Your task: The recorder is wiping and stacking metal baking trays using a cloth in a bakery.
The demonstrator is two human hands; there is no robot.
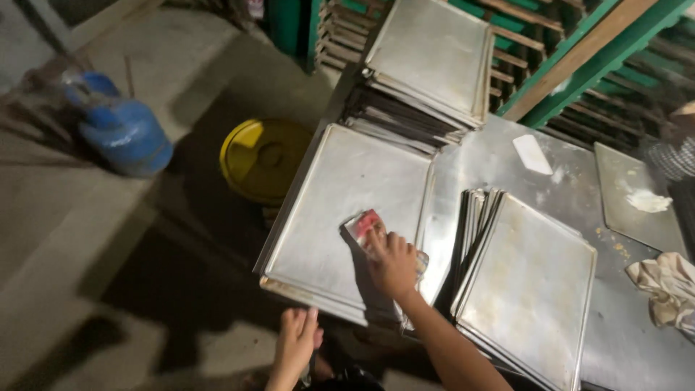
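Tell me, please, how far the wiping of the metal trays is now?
Done: cannot tell for sure; one stack of trays lies at the right and another stack behind. In hand: the right hand presses a wrapped pad on the flat tray, while the left hand steadies its near edge. Left: which stack still waits is unclear.

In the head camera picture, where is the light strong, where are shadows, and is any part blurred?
Head view: soft glare on the metal tray under the right hand; that hand and its arm throw a dark shadow onto the tray; deep shadow on the floor beside the left hand; the blue gas cylinder at the left looks smeared by blur.
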